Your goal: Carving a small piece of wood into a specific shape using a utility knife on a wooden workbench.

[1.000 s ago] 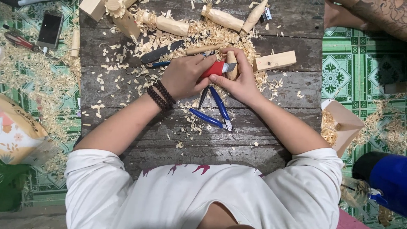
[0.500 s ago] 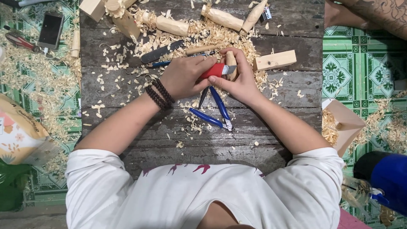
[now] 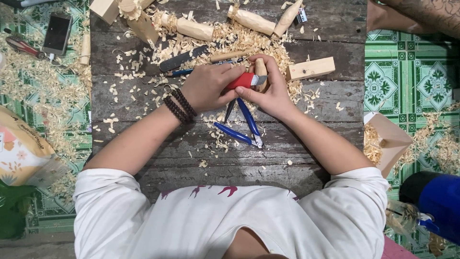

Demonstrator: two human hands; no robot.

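Head view, hands: the left hand (image 3: pixel 207 88) is closed around a red-handled carving knife (image 3: pixel 245 80), its short blade laid against a small wooden piece (image 3: pixel 261 68).
Head view, grip: the right hand (image 3: pixel 268 93) is wrapped about the wooden piece, thumb pressed up near the blade, seemingly to steady the wood against the cut (both hands fully shut on what they hold).
Head view, position: the work sits above the middle of the dark plank desk (image 3: pixel 143 96), close to the body, forearms braced on the boards.
Head view, beneath the hands: blue-handled pliers (image 3: pixel 244 125) lie open just under the wrists.
Head view, around: wood shavings (image 3: pixel 191 43) cover the far half; carved pegs (image 3: pixel 251 20), a rectangular wood block (image 3: pixel 310 68) and a dark flat file (image 3: pixel 182 58) lie beyond the hands.
Head view, off the desk: a phone (image 3: pixel 57 32) on the tiled floor to the left, a shavings-filled cardboard box (image 3: pixel 383 139) to the right.
Head view, obstruction: nothing lies between the hands and the wood; the pliers crowd the near side.
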